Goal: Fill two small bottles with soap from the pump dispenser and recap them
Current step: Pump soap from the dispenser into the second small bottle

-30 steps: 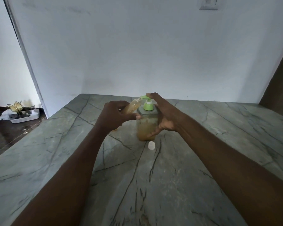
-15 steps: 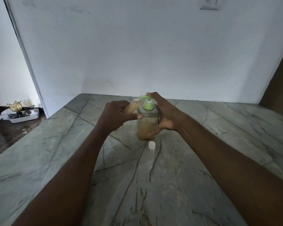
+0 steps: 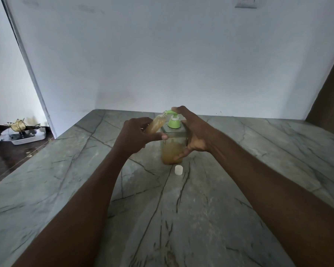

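The pump dispenser (image 3: 173, 149) stands mid-desk (image 3: 239, 189). Your right hand (image 3: 197, 132) braces it, thumb curled round its body and forefinger on the green pump head, so press slowly. Your left hand (image 3: 135, 135) grips the tilted small bottle (image 3: 155, 125), which looks nearly full. Hold its mouth tight under the spout. The white cap (image 3: 178, 169) lies just in front of the dispenser.

Upright on the grey veined stone counter (image 3: 239, 189): the clear plastic pump dispenser with green head (image 3: 172, 151). At its 6 o'clock, just beside the base, the small white round cap (image 3: 178, 169). At 10 o'clock, tilted, mouth at the spout, the small clear plastic bottle (image 3: 155, 125) in the left hand (image 3: 135, 135). At 3 o'clock, the right hand (image 3: 195, 132) round its body, forefinger atop the pump.
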